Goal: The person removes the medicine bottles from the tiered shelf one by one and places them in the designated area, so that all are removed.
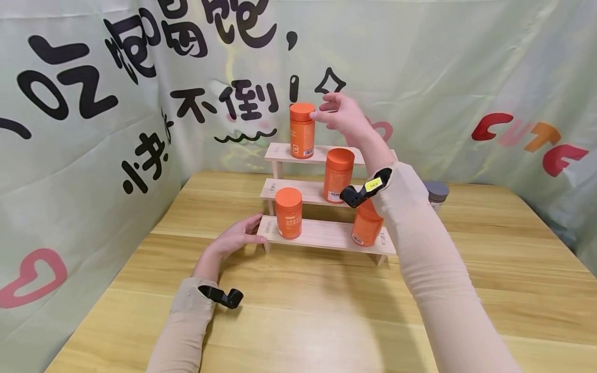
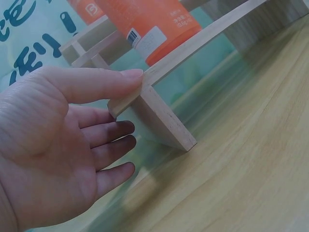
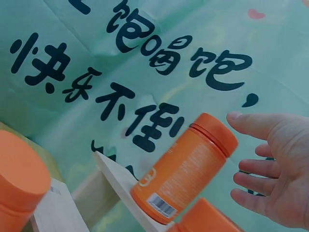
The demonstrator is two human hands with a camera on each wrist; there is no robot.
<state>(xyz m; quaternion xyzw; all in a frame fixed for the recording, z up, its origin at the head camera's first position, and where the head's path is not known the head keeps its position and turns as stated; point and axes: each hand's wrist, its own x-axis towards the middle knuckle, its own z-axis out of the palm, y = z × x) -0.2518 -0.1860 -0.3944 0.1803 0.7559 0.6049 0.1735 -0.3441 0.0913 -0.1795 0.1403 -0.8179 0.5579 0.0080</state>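
A three-tier wooden display stand [image 1: 322, 233] holds orange bottles with orange lids. One bottle [image 1: 302, 130] stands on the top tier and another bottle [image 1: 338, 176] on the middle one. The bottom tier carries a bottle [image 1: 289, 215] near its left end and a bottle [image 1: 367, 229] at the right, partly behind the right forearm. My left hand [image 1: 237, 235] pinches the bottom tier's left corner, thumb [image 2: 111, 84] on top and index finger underneath. Beside the top bottle's lid [image 3: 215, 130], my right hand [image 3: 289, 169] is open, thumb tip right at the lid and fingers extended.
A grey-lidded jar [image 1: 437, 192] stands on the wooden table [image 1: 289, 311] right of the stand, partly behind the right sleeve. A pale curtain [image 1: 420, 62] with printed lettering hangs close behind the stand and along the left side of the table.
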